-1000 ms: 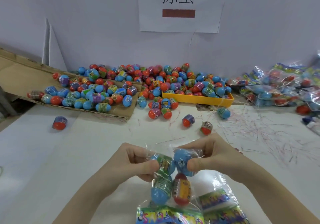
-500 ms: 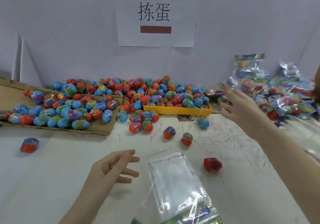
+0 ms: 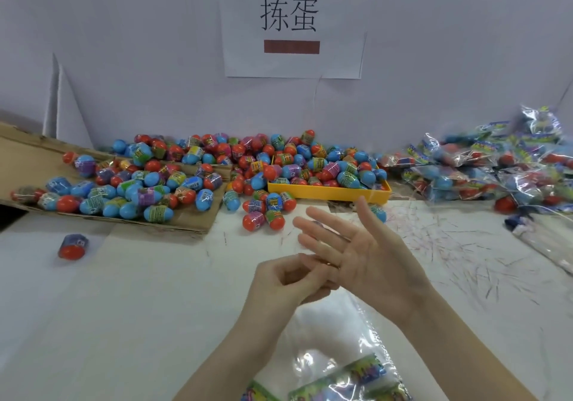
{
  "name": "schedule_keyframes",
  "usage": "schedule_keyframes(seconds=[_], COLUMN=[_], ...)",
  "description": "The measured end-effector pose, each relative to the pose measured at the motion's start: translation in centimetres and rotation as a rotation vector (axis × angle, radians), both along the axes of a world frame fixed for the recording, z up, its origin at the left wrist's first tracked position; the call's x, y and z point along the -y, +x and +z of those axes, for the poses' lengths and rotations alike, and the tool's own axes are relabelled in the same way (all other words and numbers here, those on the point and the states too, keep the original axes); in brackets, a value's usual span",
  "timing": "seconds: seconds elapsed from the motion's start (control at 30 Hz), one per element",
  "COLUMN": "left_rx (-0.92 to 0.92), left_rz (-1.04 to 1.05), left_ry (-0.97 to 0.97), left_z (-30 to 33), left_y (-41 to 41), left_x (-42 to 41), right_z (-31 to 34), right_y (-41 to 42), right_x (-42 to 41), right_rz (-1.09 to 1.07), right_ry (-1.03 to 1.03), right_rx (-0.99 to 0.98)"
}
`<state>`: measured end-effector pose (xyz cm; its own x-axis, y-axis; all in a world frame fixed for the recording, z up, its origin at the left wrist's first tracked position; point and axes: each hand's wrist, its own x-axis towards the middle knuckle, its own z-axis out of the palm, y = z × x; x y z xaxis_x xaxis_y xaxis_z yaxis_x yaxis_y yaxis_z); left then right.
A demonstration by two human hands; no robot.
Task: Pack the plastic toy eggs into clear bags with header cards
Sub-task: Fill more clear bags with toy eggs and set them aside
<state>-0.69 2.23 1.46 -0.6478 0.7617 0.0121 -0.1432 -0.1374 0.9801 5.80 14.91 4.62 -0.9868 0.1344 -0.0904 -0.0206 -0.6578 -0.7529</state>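
Loose red and blue plastic toy eggs lie heaped at the back of the table, some in a yellow tray. An empty clear bag lies flat at the near edge, with colourful header cards below it. My right hand hovers above the bag, palm turned left and fingers straight and spread. My left hand is curled, its fingertips touching the base of the right hand's fingers. I cannot make out anything held between them. Neither hand holds an egg.
Packed bags are piled at the right back. A cardboard sheet carries the left part of the egg heap. One stray egg lies at the left, and a few eggs sit just beyond my hands. A paper sign hangs on the wall.
The filled bag both hands held a second ago is gone. My right hand came back from the pile of bags at the right, and my left hand has curled against it.
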Motion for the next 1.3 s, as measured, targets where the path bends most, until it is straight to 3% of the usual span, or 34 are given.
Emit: schedule_keyframes(seconds=[0.1,0.2,0.3,0.4,0.47,0.53,0.6,0.7,0.77,0.87,1.0,1.07,1.2,1.3], left_rx=[-0.068,-0.126,-0.437,-0.731,-0.875,-0.941,-1.098,-1.366,-1.373,-1.316,-1.013,-0.926,-1.102,-1.201], left_rz=[0.017,0.209,0.507,0.377,0.315,0.279,0.277,0.462,0.571,0.571,0.501,0.504,0.661,0.844], left_ry=[-0.026,-0.076,-0.319,-0.977,-1.252,-1.335,-1.246,-0.863,-0.757,-0.763,-0.83,-0.814,-1.024,-0.91], left_z=[0.4,0.6,0.0,-1.7,-2.5,-2.7,-3.3,-3.1,-2.6,-2.0,-1.6,-1.3,-1.9,-2.1], left_y=[-0.6,-2.7,-6.1,-8.4,-9.0,-9.2,-9.1,-8.9,-8.9,-8.8,-9.3,-9.3,-8.7,-8.1], left_x=[0.9,2.7,5.6,8.0,8.7,8.9,9.2,9.7,9.7,9.4,9.2,9.1,8.8,8.5], right_z=[0.1,1.2,1.0,-0.7,-2.2,-3.5,-4.3,-4.6,-4.6,-4.8,-4.6,-4.6,-4.8,-5.0], right_y=[0.3,0.8,1.9,3.6,4.4,4.8,4.9,4.8,4.8,4.8,5.0,4.9,4.6,4.2], right_x=[-0.4,-1.2,-1.1,1.4,2.9,3.7,3.9,4.1,4.1,4.0,4.1,4.1,3.8,3.8], right_rz=[-0.011,-0.184,-0.413,-0.357,-0.197,-0.001,0.147,0.18,0.133,0.074,-0.253,-0.284,-0.256,-0.195], right_ry=[0.045,0.19,0.671,1.107,1.467,1.864,2.059,2.044,2.01,1.991,1.999,2.074,2.073,2.124], right_rx=[0.01,0.031,0.119,0.078,0.103,0.181,0.279,0.341,0.326,0.235,0.056,0.089,0.306,0.343])
